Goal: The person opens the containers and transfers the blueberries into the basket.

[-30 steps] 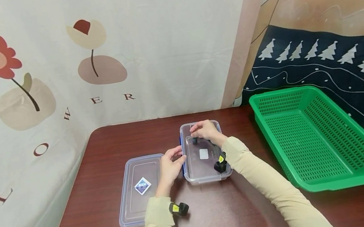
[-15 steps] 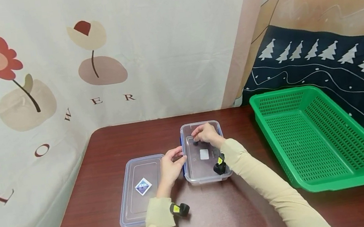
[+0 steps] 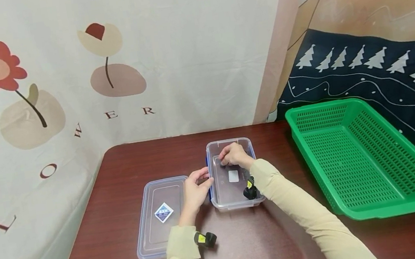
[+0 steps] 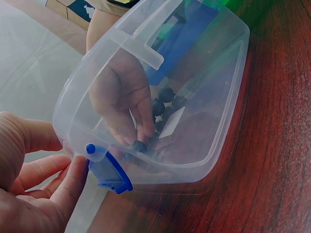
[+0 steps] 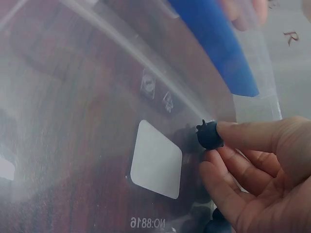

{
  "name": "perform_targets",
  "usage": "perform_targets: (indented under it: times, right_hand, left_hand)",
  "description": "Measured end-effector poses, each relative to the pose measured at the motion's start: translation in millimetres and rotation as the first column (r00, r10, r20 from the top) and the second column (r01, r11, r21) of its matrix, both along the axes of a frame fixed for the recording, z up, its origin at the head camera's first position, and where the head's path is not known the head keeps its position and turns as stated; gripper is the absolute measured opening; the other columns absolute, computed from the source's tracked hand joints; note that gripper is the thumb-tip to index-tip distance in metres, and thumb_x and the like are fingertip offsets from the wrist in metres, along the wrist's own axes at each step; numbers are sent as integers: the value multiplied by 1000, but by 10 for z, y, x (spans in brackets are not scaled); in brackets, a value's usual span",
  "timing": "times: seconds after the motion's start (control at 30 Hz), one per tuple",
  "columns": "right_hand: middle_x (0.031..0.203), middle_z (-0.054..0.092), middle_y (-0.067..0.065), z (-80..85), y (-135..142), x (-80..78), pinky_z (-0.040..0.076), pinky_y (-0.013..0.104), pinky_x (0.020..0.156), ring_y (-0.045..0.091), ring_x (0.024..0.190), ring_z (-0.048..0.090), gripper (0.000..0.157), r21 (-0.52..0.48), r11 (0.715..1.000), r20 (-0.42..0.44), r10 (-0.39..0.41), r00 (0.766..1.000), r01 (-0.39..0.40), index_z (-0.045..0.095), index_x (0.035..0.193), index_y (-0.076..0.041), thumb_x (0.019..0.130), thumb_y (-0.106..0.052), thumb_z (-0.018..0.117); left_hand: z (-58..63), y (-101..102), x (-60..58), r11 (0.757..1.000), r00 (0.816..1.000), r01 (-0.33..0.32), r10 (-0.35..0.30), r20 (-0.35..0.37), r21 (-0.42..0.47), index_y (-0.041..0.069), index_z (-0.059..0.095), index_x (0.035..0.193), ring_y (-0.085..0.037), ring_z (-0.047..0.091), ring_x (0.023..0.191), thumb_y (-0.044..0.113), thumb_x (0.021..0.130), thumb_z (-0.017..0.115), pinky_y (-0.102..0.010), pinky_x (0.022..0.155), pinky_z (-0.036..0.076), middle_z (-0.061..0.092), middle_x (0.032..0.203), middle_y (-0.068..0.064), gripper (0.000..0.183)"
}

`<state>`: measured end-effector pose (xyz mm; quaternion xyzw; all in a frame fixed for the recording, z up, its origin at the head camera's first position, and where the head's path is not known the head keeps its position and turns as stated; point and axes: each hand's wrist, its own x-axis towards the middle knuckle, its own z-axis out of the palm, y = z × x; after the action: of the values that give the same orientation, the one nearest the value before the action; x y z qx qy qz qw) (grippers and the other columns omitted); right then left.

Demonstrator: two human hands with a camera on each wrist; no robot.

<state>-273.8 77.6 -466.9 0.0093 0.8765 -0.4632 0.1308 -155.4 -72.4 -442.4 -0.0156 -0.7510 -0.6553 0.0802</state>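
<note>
I see a reddish-brown table (image 3: 99, 231) across the lower frame, a pale flower-printed cloth (image 3: 198, 60) behind it and a navy tree-patterned one at upper right. A green basket (image 3: 399, 208) sits at right, a clear lid (image 3: 155, 239) lower left of centre. Inside the clear box (image 3: 228, 196) at centre, the right hand (image 3: 233, 155) pinches a small dark piece (image 5: 210, 136); the left hand (image 3: 195, 189), fingers relaxed, touches the box's left side.

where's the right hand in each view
Head: right hand, just right of and below centre, inside the clear box.
Left wrist: right hand upper left, seen through the box's wall.
Right wrist: right hand lower right, pinching a dark piece.
Shared landmark: white label on the box's floor.
</note>
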Motion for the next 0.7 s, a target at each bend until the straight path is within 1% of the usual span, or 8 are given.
perform_targets:
  times: [0.13,0.43,0.53,0.63,0.67,0.7]
  right_hand:
    - [74,66,5,-3,-8,-5,54,22,55,12,59,58,13,26,1000,-7,18,1000,-18,71,83,0,71,5,74]
    - [73,65,5,-19,-4,3,54,22,55,11,56,56,11,31,998,-14,47,999,-46,69,80,0,71,4,74]
    - [75,65,6,-5,0,8,56,24,58,13,59,58,11,13,998,-5,54,999,-54,69,81,0,72,3,74]
    - [79,66,8,39,4,9,58,27,63,15,65,61,11,-14,999,1,49,999,-49,68,83,1,73,3,73]
    - [81,66,9,64,11,6,58,27,65,16,66,61,12,-28,998,1,50,999,-50,68,85,1,73,3,73]
    - [82,66,9,90,21,3,58,28,65,15,67,61,13,-41,998,-3,55,998,-55,69,86,2,74,3,72]
  left_hand:
    - [-12,0,-6,1000,1000,3,-3,-5,4,-20,58,108,-45,59,96,-15,78,62,-50,88,50,58,103,-34,32]
    - [-26,-2,-11,1000,1000,8,-8,-6,8,-20,58,109,-45,59,96,-15,77,62,-50,88,50,58,103,-34,32]
    - [-30,-3,-12,1000,1000,9,-9,-1,10,-20,58,109,-45,59,97,-15,77,62,-48,87,51,58,104,-34,32]
    - [-35,-6,-13,1000,1000,9,-9,0,10,-20,58,109,-45,59,97,-15,77,62,-48,87,51,58,104,-34,32]
    - [-49,-9,-21,1000,1000,9,-9,-3,14,-20,58,109,-45,59,97,-15,77,62,-48,87,51,58,104,-34,32]
    - [-100,-15,-42,1000,1000,7,-7,-9,17,-20,58,109,-44,59,96,-14,77,63,-48,87,51,58,104,-33,32]
